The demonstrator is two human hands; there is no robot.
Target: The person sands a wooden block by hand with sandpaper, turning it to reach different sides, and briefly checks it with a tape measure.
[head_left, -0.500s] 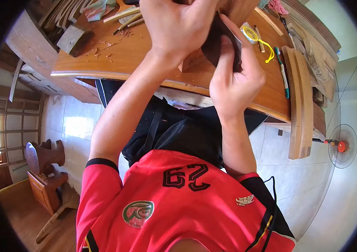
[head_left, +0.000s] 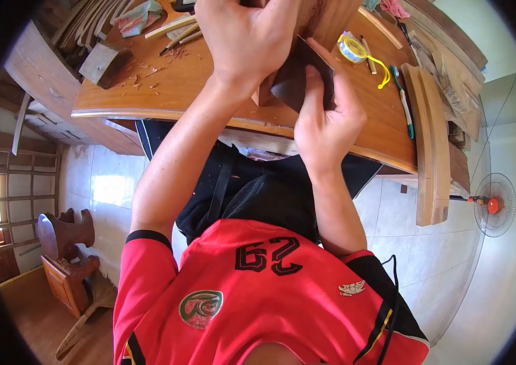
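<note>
A brown wooden piece [head_left: 334, 23] stands at the table's front edge, cut off by the top of the view. My left hand [head_left: 249, 39] is closed around its left side, the fingertips hidden or out of frame. In my right hand [head_left: 331, 118] a thin, dark, slightly bent sheet [head_left: 297, 79] is pinched between thumb and fingers. The sheet's upper edge lies right at the lower face of the wooden piece.
Wood shavings [head_left: 148, 73] and a wood block [head_left: 105, 64] lie on the tabletop's left, with pencil-like tools [head_left: 180, 39] behind. To the right are a yellow tape measure [head_left: 353, 48], a toothbrush [head_left: 402, 100] and long wood strips [head_left: 431, 146]. A fan [head_left: 494, 205] stands farther right.
My right hand and the dark sheet have shifted left and slightly down in view. My left hand has moved a little left, still on the wooden piece.
</note>
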